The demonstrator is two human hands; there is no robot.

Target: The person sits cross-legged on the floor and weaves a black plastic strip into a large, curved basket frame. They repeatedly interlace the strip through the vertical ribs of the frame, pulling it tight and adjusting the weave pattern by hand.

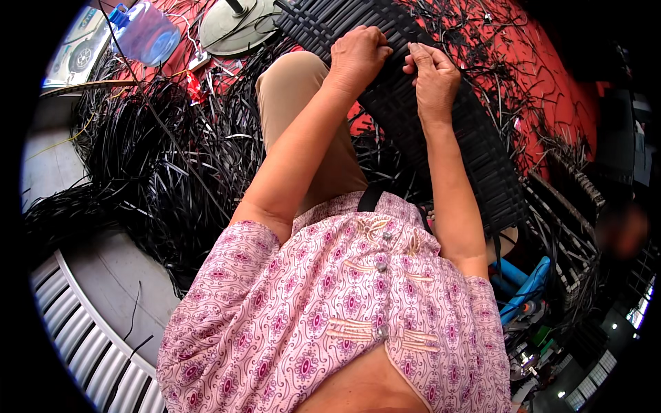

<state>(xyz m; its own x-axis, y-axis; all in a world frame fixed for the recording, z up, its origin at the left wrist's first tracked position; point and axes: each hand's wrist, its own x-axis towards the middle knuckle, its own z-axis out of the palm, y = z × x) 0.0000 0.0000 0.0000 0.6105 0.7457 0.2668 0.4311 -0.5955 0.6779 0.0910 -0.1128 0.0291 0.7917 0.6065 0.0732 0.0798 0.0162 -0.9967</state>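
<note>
Both curled: L hand [357,60] fisted, R hand [436,81] pinched, over blk woven panel [476,155]; contents unclear.

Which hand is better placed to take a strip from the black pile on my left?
Probably your left hand: it's nearer the pile, while your right hand would have to cross your left forearm. Both hands are at the woven panel.

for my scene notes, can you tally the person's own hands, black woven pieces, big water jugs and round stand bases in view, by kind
Hands: 2 (left hand, right hand)
Black woven piece: 1
Clear blue water jug: 1
Round pale stand base: 1
Total: 5
</note>
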